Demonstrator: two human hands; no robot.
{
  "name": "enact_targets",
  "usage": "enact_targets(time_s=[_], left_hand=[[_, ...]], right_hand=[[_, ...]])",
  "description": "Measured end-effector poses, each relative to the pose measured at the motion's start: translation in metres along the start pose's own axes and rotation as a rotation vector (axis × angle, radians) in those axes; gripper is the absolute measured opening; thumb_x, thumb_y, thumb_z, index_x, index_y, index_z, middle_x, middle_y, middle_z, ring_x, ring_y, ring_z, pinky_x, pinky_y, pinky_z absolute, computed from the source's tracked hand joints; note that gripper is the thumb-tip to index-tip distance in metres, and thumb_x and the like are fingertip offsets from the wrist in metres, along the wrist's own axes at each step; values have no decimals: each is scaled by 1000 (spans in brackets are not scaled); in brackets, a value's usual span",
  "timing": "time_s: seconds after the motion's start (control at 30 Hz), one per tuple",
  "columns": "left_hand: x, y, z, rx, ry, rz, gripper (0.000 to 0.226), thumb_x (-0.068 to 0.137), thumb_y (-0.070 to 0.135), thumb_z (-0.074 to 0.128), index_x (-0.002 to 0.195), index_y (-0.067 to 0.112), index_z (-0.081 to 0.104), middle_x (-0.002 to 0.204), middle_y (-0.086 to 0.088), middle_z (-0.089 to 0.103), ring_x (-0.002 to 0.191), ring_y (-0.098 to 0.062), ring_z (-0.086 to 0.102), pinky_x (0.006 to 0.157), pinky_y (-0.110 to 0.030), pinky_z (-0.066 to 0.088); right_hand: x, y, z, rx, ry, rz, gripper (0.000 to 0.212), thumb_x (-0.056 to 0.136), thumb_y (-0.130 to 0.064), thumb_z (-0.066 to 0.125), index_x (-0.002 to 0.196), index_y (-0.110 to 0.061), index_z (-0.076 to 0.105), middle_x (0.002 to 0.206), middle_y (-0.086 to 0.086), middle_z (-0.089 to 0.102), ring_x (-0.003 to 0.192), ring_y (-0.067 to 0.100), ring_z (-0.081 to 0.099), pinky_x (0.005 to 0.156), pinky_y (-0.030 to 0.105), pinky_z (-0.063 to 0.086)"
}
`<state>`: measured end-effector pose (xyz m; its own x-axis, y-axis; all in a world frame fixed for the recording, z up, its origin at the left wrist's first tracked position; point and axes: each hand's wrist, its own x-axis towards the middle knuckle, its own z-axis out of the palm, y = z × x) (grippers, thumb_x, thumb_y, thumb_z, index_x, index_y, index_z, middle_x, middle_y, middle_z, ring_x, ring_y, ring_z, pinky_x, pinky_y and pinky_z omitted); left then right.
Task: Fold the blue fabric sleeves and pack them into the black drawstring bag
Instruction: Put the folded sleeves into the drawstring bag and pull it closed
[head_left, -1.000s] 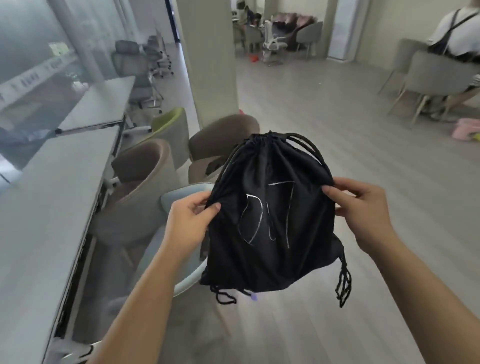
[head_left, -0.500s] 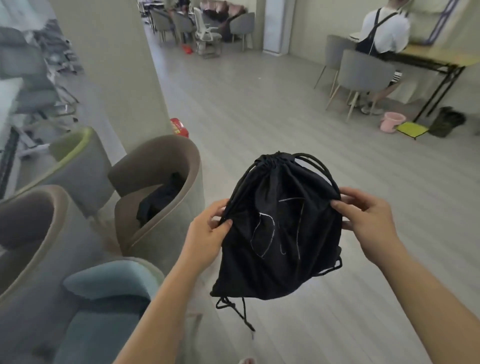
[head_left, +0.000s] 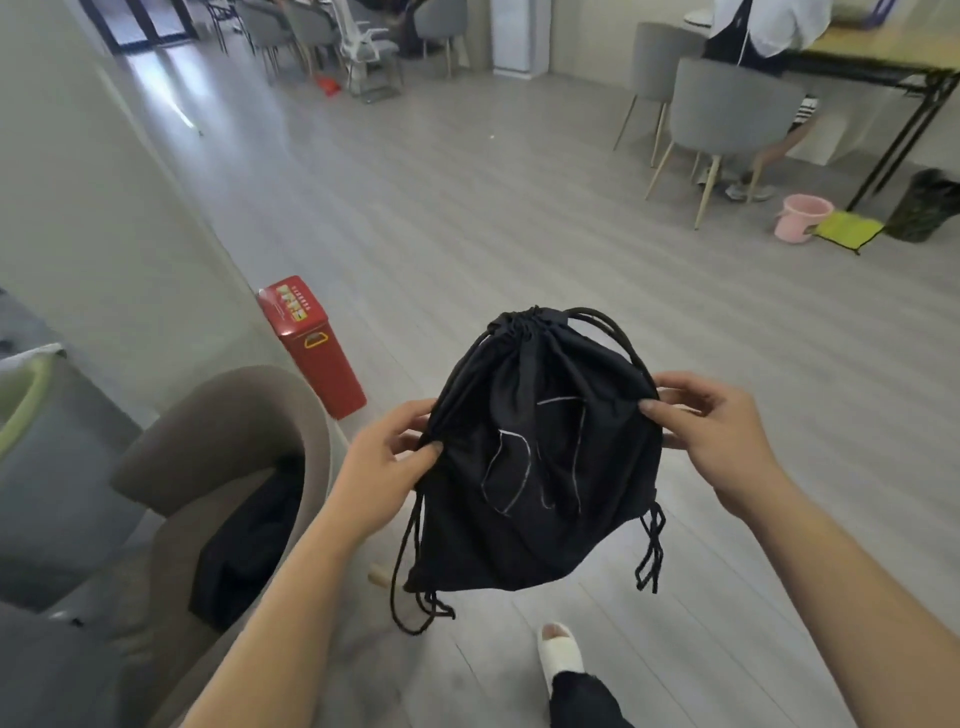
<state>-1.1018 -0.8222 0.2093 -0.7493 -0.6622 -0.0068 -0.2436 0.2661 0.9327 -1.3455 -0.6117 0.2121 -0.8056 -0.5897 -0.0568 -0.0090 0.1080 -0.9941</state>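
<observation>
and here's the black drawstring bag (head_left: 540, 467), held up in the air in front of the person, above the grey plank floor (head_left: 467, 208). its mouth (head_left: 524, 325) is cinched tight at the top and the cords (head_left: 613, 332) loop out to the right of it. pale chalky marks (head_left: 524, 467) run across the front.

the left hand (head_left: 379, 467) pinches the bag's left edge, thumb on the front, fingers tucked behind. the right hand (head_left: 722, 431) pinches the right edge the same way, thumb tip pressed onto the fabric. more cord (head_left: 410, 597) dangles from the bottom left corner, and a knotted bunch (head_left: 652, 551) hangs at the bottom right.

down on the left, a brown tub chair (head_left: 218, 441) with something dark (head_left: 249, 540) lying on its seat. behind it a red box (head_left: 311, 348) stands against the wall. a foot in a white slipper (head_left: 561, 654) shows below the bag. far right: a pink bucket (head_left: 802, 215) beside a yellow cloth (head_left: 847, 228), and a seated person on a grey chair (head_left: 727, 109) at a tabletop (head_left: 883, 47).
</observation>
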Motion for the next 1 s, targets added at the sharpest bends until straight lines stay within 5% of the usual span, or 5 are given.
enact_targets(time_s=[0.33,0.53,0.73,1.0], left_hand=[[240,-13,-54,-19,249,-65,47,93,-4,61,112,39,66,100,8,73,89,-18,68,74,-38,62],[400,-58,-119,-134,320,-91,58,92,-4,62,99,52,71,97,13,74,91,-19,69,72,-36,62],[559,-78,-197,-151,313,-85,49,91,-4,62,109,40,70,103,10,75,95,-16,70,86,-41,60],[766,-104,-300,-161,364,-107,45,93,-4,60,111,36,70,102,-3,72,89,-20,70,60,-24,55]], right_hand=[[277,-20,101,-2,-204,21,23,89,2,68,100,-17,76,85,5,74,79,17,71,81,47,61],[445,-36,201,-34,-270,-4,25,89,3,67,97,-19,75,92,11,74,77,17,71,66,34,60],[599,-72,296,-65,-261,17,22,90,3,66,101,-14,75,97,17,74,76,16,73,62,28,59],[802,-105,426,-56,-296,-30,28,90,4,65,93,-22,74,86,5,74,72,13,72,62,30,60]])
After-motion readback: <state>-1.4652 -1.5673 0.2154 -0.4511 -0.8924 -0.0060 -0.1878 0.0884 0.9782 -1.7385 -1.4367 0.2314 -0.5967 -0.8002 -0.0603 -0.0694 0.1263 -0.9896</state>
